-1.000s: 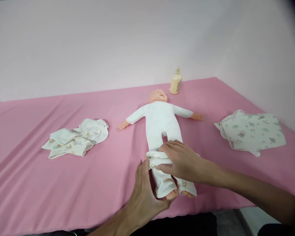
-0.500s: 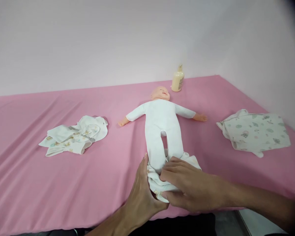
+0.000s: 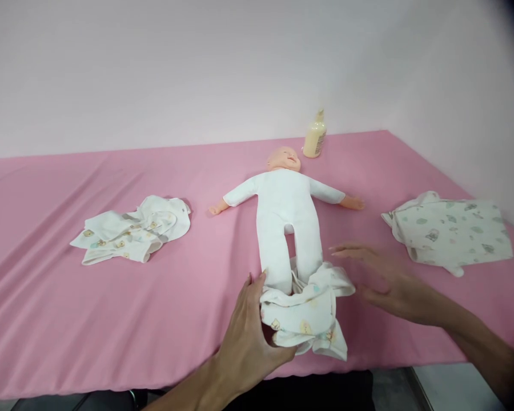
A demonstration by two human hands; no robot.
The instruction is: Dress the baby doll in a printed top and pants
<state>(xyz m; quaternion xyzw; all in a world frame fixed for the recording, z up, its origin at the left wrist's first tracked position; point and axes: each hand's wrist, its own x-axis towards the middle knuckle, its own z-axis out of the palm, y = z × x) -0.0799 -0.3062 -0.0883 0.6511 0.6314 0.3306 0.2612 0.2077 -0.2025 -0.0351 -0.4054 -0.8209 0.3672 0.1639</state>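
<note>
A baby doll in white cloth lies on its back, arms spread and legs toward me. Bunched white baby pants with a small printed pattern surround its lower legs and hide its feet. My left hand grips the pants at their left side, thumb at the lower edge and fingers beside the doll's leg. To the right of the pants, my right hand is held above the bed with its fingers stretched out, slightly blurred. It touches neither the doll nor the pants.
A crumpled white printed baby garment lies at the left on the pink sheet. At the right is a folded white garment with a leaf-like print. Near the wall, beyond the doll's head, stands a cream pump bottle.
My right hand has let go of the pants and moved right, its fingers opening out. The pants now spread further toward me and to the right. My left hand keeps its hold.
</note>
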